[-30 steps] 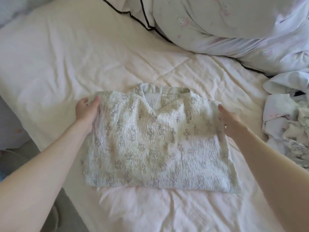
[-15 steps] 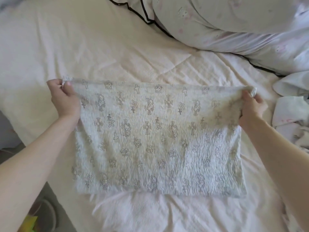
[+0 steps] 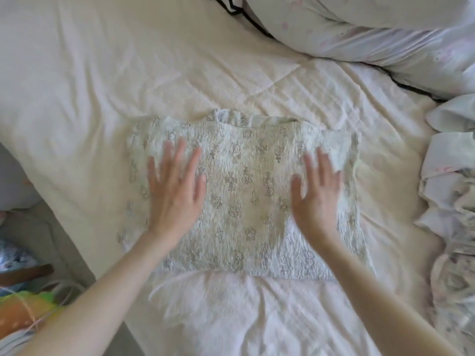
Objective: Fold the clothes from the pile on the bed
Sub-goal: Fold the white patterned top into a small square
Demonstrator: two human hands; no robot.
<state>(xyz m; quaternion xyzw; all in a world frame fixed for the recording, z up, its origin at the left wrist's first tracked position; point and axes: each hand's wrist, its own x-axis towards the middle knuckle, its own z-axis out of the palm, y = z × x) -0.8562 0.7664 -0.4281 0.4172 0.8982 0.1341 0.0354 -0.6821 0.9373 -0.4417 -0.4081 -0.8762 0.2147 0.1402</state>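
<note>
Looking down through the head camera, you have the patterned top [image 3: 244, 196] lying folded in a rough rectangle on the cream quilt [image 3: 102, 86], its collar edge peeking out along the far side. Your left hand [image 3: 176, 194] rests flat on the left half with fingers spread wide; your right hand [image 3: 317, 191] lies flat on the right half, fingers straight and holding nothing. Both are blurred, so how hard they press cannot be told.

What could go wrong: the crinkled fabric looks springy, and I judge the upper layer may slide or puff back up when you lift away, skewing the fold. Dragging your palms outward could rumple the soft quilt beneath and pull the near corners askew.

For room, bare quilt lies open beyond the top and to its left. The unfolded pile [image 3: 452, 201] sits near on the right, apart from the top's edge. Pillows [image 3: 372, 34] close off the far right corner. The bed's left edge runs diagonally near your left forearm, with clutter on the floor below it.
</note>
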